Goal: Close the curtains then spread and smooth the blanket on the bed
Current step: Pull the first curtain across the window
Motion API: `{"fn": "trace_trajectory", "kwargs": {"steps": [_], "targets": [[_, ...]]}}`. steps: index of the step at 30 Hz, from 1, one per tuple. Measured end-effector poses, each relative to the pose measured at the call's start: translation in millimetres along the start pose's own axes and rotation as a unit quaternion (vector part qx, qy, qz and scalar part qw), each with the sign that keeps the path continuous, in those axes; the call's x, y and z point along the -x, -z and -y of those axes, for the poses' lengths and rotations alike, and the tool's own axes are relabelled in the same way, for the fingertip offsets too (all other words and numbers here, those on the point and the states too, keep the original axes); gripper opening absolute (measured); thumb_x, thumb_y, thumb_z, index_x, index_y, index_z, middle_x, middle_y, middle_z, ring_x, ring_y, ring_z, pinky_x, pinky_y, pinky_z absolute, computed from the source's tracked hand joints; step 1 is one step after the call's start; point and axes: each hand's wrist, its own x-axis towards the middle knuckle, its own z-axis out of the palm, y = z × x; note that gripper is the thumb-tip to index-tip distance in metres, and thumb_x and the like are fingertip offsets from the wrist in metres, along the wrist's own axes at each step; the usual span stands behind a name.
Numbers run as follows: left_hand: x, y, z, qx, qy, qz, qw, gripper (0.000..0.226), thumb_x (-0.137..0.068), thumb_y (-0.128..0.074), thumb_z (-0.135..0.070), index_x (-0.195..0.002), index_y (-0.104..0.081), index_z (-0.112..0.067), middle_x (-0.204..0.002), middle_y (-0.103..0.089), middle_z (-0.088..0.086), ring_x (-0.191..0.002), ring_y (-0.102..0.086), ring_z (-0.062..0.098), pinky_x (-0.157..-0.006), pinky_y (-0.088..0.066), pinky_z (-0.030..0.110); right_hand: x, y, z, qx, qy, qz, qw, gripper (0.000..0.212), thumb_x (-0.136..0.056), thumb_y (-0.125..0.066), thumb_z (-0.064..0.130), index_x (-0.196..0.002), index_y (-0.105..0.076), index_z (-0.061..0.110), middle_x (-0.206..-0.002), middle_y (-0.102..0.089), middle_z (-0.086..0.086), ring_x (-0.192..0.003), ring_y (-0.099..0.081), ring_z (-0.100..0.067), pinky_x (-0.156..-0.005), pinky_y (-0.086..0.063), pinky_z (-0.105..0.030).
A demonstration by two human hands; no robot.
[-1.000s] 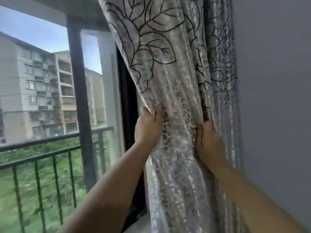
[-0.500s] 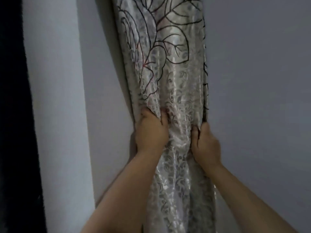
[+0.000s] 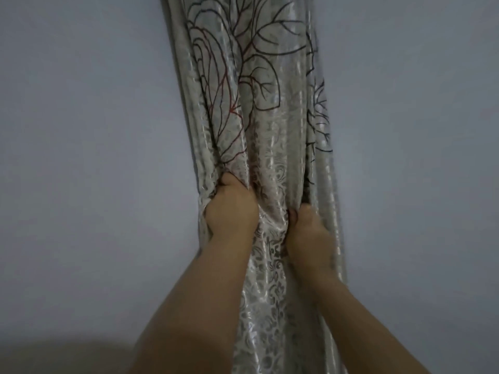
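Head view, shiny silver-grey damask curtain (image 3: 272, 125) with dark outlined leaf pattern (some veins red) hanging bunched against a plain grey wall (image 3: 89, 130), left hand (image 3: 232, 211) gripping its left folds, right hand (image 3: 310, 233) clutching the right folds, no legible writing

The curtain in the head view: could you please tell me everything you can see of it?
The curtain is a shiny, silvery-grey fabric with a woven floral sheen and large leaf outlines in dark and reddish lines. It hangs bunched into vertical folds against a plain grey wall, running out of frame at top and bottom. The left hand grips its left edge and the right hand grips folds nearer its right side, gathering it narrowest at hand level.
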Motion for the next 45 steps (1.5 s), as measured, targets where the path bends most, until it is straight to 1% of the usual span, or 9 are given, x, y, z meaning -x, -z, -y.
{"fn": "trace_trajectory", "kwargs": {"steps": [6, 11, 15, 19, 23, 27, 32, 38, 45], "targets": [[-10.1, -30.0, -3.0, -0.032, -0.011, 0.052, 0.998, 0.040, -0.099, -0.027, -0.027, -0.123, -0.035, 0.005, -0.111, -0.063, 0.017, -0.094, -0.065, 0.031, -0.071, -0.051, 0.039, -2.0, -21.5, -29.0, -0.025, -0.001, 0.026, 0.999, 0.034, -0.085, -0.037, 0.028, -0.071, -0.051, 0.002, -0.057, -0.061, -0.017, -0.042, -0.057, -0.033, -0.035, -0.043, -0.033], [-29.9, -4.9, -10.0, 0.148, 0.082, 0.174, 0.970, 0.046, -0.096, -0.036, -0.025, -0.132, -0.036, 0.004, -0.132, -0.050, 0.022, -0.117, -0.051, 0.034, -0.098, -0.045, 0.039, -17.2, -12.1, -27.5, -0.086, -0.052, 0.080, 0.992, 0.030, -0.093, -0.044, 0.035, -0.073, -0.037, 0.013, -0.060, -0.048, -0.005, -0.057, -0.056, -0.029, -0.051, -0.034, -0.030], [-45.5, 33.2, -35.8, 0.341, 0.132, -0.015, 0.931, 0.058, -0.088, -0.052, -0.036, -0.130, -0.039, 0.001, -0.133, -0.048, 0.018, -0.117, -0.049, 0.033, -0.099, -0.044, 0.039, -57.3, 11.3, -15.6, -0.169, -0.106, 0.010, 0.980, 0.037, -0.089, -0.051, 0.037, -0.087, -0.051, 0.000, -0.095, -0.050, -0.017, -0.091, -0.052, -0.030, -0.075, -0.043, -0.037], [-50.2, 53.5, -48.6, 0.274, 0.091, -0.184, 0.940, 0.066, -0.086, -0.057, -0.036, -0.129, -0.030, 0.005, -0.133, -0.039, 0.023, -0.121, -0.041, 0.035, -0.095, -0.039, 0.040, -112.9, 33.6, 24.0, -0.246, -0.048, -0.064, 0.966, 0.031, -0.084, -0.060, 0.035, -0.091, -0.047, 0.008, -0.092, -0.036, -0.003, -0.086, -0.040, -0.016, -0.068, -0.031, -0.024], [-67.3, 51.7, -40.1, 0.216, 0.039, -0.136, 0.966, 0.054, -0.095, -0.040, -0.039, -0.129, -0.035, 0.002, -0.136, -0.037, 0.023, -0.123, -0.039, 0.033, -0.097, -0.037, 0.041, -152.6, 40.1, 39.3, -0.238, 0.007, -0.082, 0.968, 0.032, -0.090, -0.050, 0.037, -0.086, -0.054, 0.006, -0.082, -0.051, -0.004, -0.076, -0.046, -0.016, -0.056, -0.023, -0.021], [-82.4, 35.2, -30.5, 0.063, -0.009, -0.112, 0.992, 0.055, -0.098, -0.026, -0.040, -0.122, -0.046, 0.004, -0.128, -0.041, 0.022, -0.117, -0.041, 0.037, -0.093, -0.039, 0.045, -163.1, 20.3, 24.4, -0.020, 0.105, -0.069, 0.992, 0.056, -0.094, -0.025, 0.043, -0.076, -0.058, 0.002, -0.073, -0.067, -0.020, -0.063, -0.056, -0.028, -0.062, -0.029, -0.032], [-110.5, -0.1, -38.2, -0.007, -0.035, -0.075, 0.997, 0.054, -0.099, -0.024, -0.037, -0.114, -0.051, 0.008, -0.127, -0.039, 0.020, -0.119, -0.036, 0.034, -0.095, -0.037, 0.044, -161.3, -14.9, -0.1, 0.038, 0.109, -0.205, 0.972, 0.037, -0.080, -0.047, 0.027, -0.049, -0.058, 0.010, -0.037, -0.057, -0.006, -0.029, -0.046, -0.021, -0.060, -0.048, -0.029], [-116.8, -31.7, -31.8, -0.102, -0.099, -0.051, 0.989, 0.052, -0.100, -0.025, -0.034, -0.126, -0.042, 0.008, -0.125, -0.037, 0.021, -0.116, -0.035, 0.034, -0.090, -0.040, 0.041, -144.6, -33.1, -18.9, 0.045, 0.089, -0.165, 0.981, 0.023, -0.066, -0.072, 0.010, -0.048, -0.057, 0.010, -0.047, -0.058, -0.007, -0.042, -0.053, -0.022, -0.062, -0.022, -0.031], [-26.4, -40.6, 19.5, -0.286, -0.178, 0.071, 0.939, 0.042, -0.088, -0.031, -0.022, -0.110, -0.065, -0.011, -0.117, -0.057, 0.013, -0.118, -0.049, 0.029, -0.109, -0.032, 0.036, -125.5, -14.6, -0.2, 0.007, 0.045, -0.114, 0.992, 0.013, -0.062, -0.072, 0.004, -0.053, -0.062, 0.005, -0.058, -0.064, -0.012, -0.054, -0.060, -0.026, -0.066, -0.021, -0.033]]}}
